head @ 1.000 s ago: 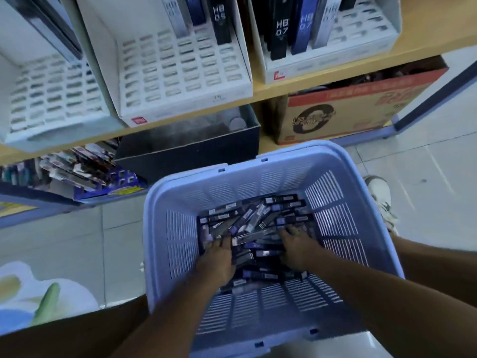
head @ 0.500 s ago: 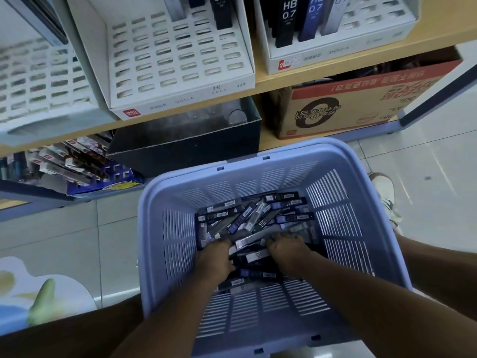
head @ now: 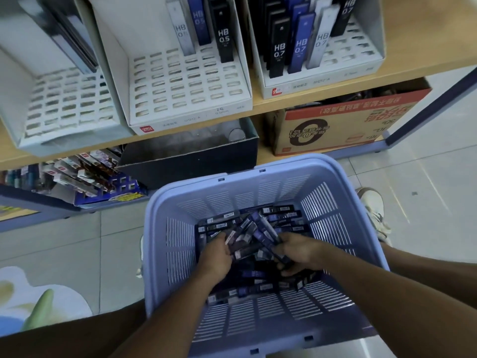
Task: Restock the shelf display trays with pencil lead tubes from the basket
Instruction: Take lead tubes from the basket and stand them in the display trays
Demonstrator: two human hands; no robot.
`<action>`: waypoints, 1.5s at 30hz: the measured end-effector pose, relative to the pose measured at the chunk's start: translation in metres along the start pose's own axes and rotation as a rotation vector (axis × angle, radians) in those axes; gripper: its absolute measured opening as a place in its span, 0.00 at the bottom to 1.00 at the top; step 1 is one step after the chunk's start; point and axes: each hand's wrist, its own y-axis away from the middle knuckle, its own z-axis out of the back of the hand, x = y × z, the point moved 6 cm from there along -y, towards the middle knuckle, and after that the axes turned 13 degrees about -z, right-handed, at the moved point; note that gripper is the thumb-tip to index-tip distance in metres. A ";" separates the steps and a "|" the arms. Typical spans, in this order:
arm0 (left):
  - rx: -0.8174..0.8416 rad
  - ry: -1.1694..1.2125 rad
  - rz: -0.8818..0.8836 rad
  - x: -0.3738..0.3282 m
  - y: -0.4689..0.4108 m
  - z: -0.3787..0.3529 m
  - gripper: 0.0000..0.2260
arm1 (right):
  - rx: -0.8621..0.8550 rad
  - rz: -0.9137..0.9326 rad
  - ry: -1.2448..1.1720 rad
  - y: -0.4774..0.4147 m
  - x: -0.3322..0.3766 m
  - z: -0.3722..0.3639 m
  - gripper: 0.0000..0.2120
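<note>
The pencil lead tubes (head: 277,211) are lying in a messy pile at the bottom of the light purple basket (head: 258,167). Both hands are reaching down into the pile. The left hand (head: 215,254) is curling its fingers round a few tubes on the left side of the pile. The right hand (head: 299,251) is gripping a small bunch of tubes that are sticking up and leaning toward the left hand. The picture is a bit blurry there, so I cannot tell how many tubes each hand is holding. The basket is sitting low in front of the person, close to the shelf (head: 418,58). Three white display trays are standing on the shelf. The middle tray (head: 185,83) is holding a few tubes marked HB 0.5 at its back. The right tray (head: 343,73) is holding more tubes, marked HB 0.7. The left tray (head: 64,107) is showing rows of open slots. Under the shelf, a dark box (head: 191,158) and a cardboard box (head: 343,120) are sitting side by side. A white shoe (head: 374,210) is standing on the tiled floor (head: 426,177) beside the basket.
</note>
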 end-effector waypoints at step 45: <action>-0.007 0.202 -0.511 -0.250 0.129 0.295 0.12 | -0.059 0.829 -0.253 0.300 0.137 0.002 0.06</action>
